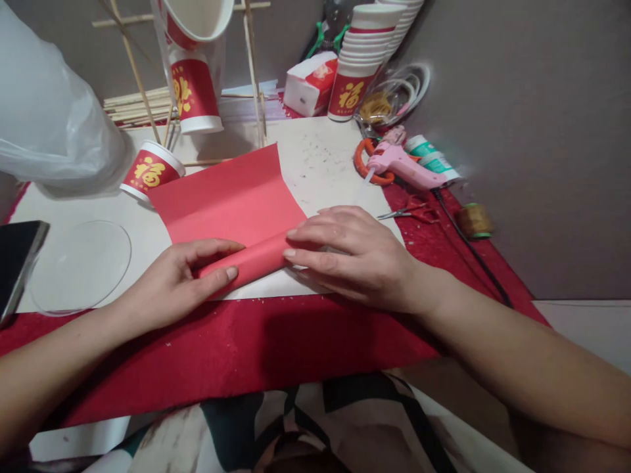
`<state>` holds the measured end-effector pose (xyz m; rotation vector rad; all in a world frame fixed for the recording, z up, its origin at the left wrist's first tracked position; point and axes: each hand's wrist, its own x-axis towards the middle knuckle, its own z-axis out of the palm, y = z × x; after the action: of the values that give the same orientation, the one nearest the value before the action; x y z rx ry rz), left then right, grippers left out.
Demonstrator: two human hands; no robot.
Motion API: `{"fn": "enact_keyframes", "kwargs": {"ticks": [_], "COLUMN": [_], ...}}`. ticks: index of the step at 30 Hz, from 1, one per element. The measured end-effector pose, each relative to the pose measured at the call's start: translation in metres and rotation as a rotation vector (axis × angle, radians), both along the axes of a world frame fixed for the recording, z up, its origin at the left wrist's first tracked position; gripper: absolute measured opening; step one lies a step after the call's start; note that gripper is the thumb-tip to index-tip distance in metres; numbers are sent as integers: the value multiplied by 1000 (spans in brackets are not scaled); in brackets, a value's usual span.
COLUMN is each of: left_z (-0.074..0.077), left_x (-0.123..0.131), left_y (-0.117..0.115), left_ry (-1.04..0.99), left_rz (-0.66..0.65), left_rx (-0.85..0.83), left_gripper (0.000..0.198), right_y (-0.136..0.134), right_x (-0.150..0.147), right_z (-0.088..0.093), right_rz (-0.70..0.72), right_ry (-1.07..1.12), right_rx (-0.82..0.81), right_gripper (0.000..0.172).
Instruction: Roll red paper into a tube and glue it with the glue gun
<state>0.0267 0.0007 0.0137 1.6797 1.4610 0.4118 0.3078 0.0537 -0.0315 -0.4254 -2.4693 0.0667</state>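
A red sheet of paper (pixel 231 197) lies on a white board (pixel 315 157), its near edge curled over into a fold. My left hand (pixel 182 279) pinches the left end of that curled edge between thumb and fingers. My right hand (pixel 355 253) presses flat on the right end of the fold, fingers stretched out and pointing left. Both hands touch the paper.
A red cloth (pixel 246 355) covers the table front. A clear round disc (pixel 81 263) and a phone (pixel 17 253) lie at the left. Red paper cups (pixel 150 169), a cup stack (pixel 367 52), a wooden stick frame (pixel 254 66), a pink glue gun (pixel 401 164), scissors (pixel 411 211) and a thread spool (pixel 474 220) stand behind and right.
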Motion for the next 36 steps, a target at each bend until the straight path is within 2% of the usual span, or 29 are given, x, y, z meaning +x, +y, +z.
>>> {"fn": "enact_keyframes", "kwargs": {"ticks": [6,10,19,25,32,36], "left_z": [-3,-5,-9,-10,-18,-25], "left_x": [-2,-3,-6,-7,-7,-9], "left_y": [0,0,2,1,-2,-1], "left_ry": [61,95,157,189,412,483], "left_rz": [-86,-128,-133,-154,-179,-191], "left_rx": [122,186,283,312,472,574], "left_gripper": [43,44,47,44,45,44], "right_y": [3,4,8,6,9,10], "right_x": [-3,-3,-4,-4,-4,-4], "right_z": [-12,-13,-13,-14,-18,-18], "right_rz": [-28,-66,-110,-123,-122,-154], "right_ry": [-42,-78,-159,-86,-87,-114], "right_rx": [3,2,-10,8,39,31], "right_gripper": [42,41,43,43,36,39]}}
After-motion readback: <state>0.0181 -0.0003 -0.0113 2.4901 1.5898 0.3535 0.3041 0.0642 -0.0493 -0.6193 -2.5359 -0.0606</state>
